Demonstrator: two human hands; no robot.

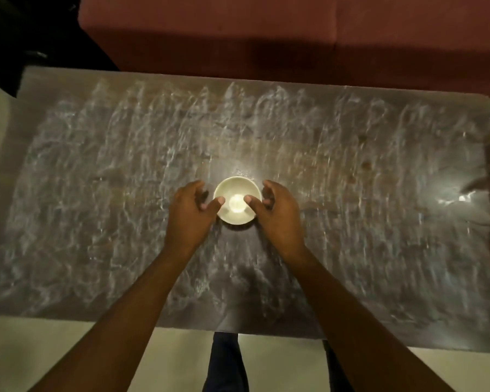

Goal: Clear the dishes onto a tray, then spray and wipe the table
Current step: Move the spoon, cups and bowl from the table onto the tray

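Head view shows a small round cream ceramic bowl standing upright near the middle of a dark glossy rectangular table streaked all over with pale smears (a reddish-brown upholstered sofa runs along its 12 o'clock edge). At the bowl's 9 o'clock the left hand and at its 3 o'clock the right hand cup it, thumbs reaching over the rim and fingers curled beside the outer wall. Whether either hand actually grips it I cannot tell through the blur.

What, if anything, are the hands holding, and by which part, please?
It cannot be told: the left hand and right hand flank the bowl, thumbs over its rim, but a closed grip is unclear.
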